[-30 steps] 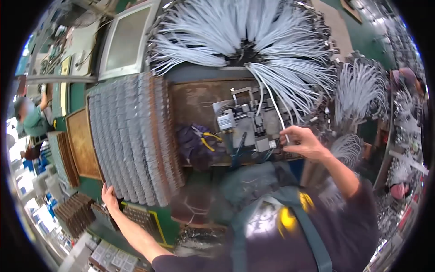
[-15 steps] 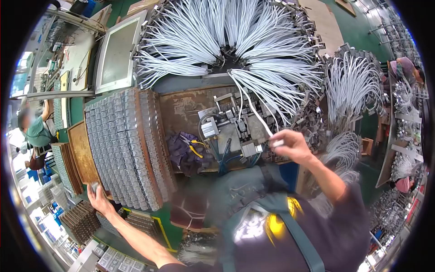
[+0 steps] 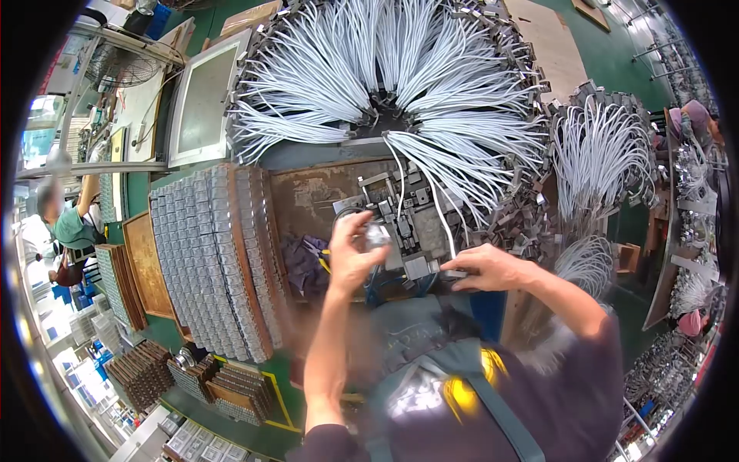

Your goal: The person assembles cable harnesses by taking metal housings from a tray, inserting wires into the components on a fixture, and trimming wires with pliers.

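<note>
My left hand (image 3: 356,250) is closed round a small silvery metal part (image 3: 376,234), left of the metal fixture (image 3: 408,227) on the bench. My right hand (image 3: 481,269) pinches the end of a white cable (image 3: 443,218), which has a small grey connector (image 3: 454,274), at the fixture's lower right. That cable runs up to a large fan of white cables (image 3: 454,138). Left of the fixture, pliers with yellow handles (image 3: 319,254) lie on a dark cloth (image 3: 302,269), partly behind my left hand.
Stacked trays of grey metal parts (image 3: 196,254) stand left of the bench (image 3: 308,189). More white cables (image 3: 600,154) hang at the right. A screen-like framed panel (image 3: 206,100) lies upper left. A person in green (image 3: 71,227) is at the far left.
My left hand has moved from beside the trays to the fixture, carrying the metal part. My right hand has lowered slightly towards the fixture with the cable end.
</note>
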Demonstrator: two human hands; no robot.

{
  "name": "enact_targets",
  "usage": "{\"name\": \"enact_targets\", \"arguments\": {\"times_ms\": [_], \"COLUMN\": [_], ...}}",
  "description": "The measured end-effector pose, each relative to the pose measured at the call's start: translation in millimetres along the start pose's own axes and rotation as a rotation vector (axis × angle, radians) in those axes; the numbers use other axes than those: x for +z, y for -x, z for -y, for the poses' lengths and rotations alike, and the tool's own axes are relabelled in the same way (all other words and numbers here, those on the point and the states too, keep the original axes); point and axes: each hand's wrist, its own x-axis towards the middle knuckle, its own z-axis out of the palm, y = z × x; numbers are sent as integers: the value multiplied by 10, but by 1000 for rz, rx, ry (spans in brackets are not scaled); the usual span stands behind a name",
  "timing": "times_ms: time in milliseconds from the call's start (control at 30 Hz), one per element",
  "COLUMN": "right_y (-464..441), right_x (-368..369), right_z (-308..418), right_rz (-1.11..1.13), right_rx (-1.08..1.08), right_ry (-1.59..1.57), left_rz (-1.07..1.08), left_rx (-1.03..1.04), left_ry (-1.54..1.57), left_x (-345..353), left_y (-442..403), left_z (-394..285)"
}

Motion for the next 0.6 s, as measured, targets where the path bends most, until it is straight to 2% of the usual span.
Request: {"name": "enact_targets", "arguments": {"times_ms": [67, 133, 200, 267, 333, 467, 500, 533, 600], "right_y": [166, 304, 457, 495, 412, 112, -14, -151, -428], "right_x": [-99, -220, -370, -479, -476, -491, -495, -484, -427], "right_z": [-218, -374, -594, -516, -314, -192, -182, -161, -224], "right_rz": [-96, -232, -218, -248, -212, 163, 218, 273, 381], "right_rx": [-14, 99, 257, 274, 269, 327, 327, 328, 247], "right_ry": [283, 493, 809, 754, 383, -427, -610, -797, -986], "left_rz": [76, 81, 119, 157, 170, 248, 234, 205, 128], "left_rx": [75, 169, 253, 317, 284, 229, 209, 294, 302], "left_ry": [-85, -237, -372, -435, -424, -345, -386, -456, -788], "left_x": [248, 453, 599, 720, 787, 652, 554, 427, 117], "left_y": [-77, -142, -205, -277, -328, -444, -489, -531, -604], "left_z": [108, 55, 146, 371, 495, 306, 202, 63, -198]}}
